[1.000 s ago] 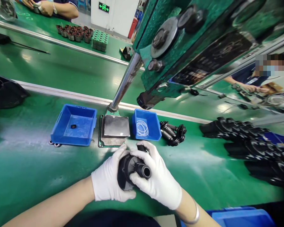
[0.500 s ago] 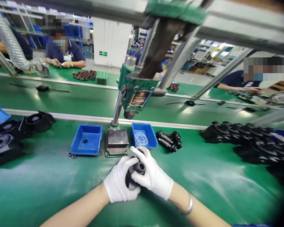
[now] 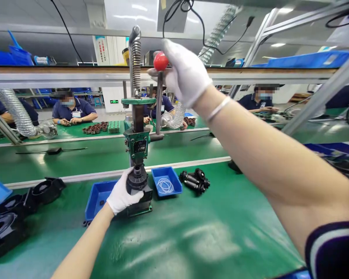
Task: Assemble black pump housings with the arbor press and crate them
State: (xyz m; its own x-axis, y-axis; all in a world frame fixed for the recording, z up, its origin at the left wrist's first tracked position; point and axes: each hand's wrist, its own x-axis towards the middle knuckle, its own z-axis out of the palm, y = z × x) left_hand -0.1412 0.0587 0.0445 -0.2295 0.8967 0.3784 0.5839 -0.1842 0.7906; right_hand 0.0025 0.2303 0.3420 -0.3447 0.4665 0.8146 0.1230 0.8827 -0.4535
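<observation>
Black housings, far left: a cluster of black moulded housings [image 3: 20, 201] lies on the green bench mat [image 3: 192, 240], well apart from my hands.
Co-worker, rear left: a person in a dark blue shirt [image 3: 72, 112] sits at the far bench, hands on that bench near a batch of small brown parts [image 3: 94, 128].
Blue tray, left: an open blue tray [image 3: 97, 199] sits just left of the press base; my left forearm crosses its front corner.
Left hand: my white-gloved left hand [image 3: 122, 195] is wrapped around the side of the black round part [image 3: 137, 182], holding it on the press base.
Black round part: it stands upright on the metal base plate [image 3: 139, 209], directly under the ram of the green hand press [image 3: 139, 143].
Blue tray, right: a smaller blue tray [image 3: 174, 180] just right of the press holds white rings [image 3: 164, 186].
Black fittings: a few black tubular fittings [image 3: 194, 181] lie on the mat just right of that tray.
Right hand: my white-gloved right hand [image 3: 186, 73] is raised high, fingers closed around the press lever at its red ball knob [image 3: 160, 62].
Co-worker, rear right: another person [image 3: 258, 102] sits at the far bench behind my right forearm.
</observation>
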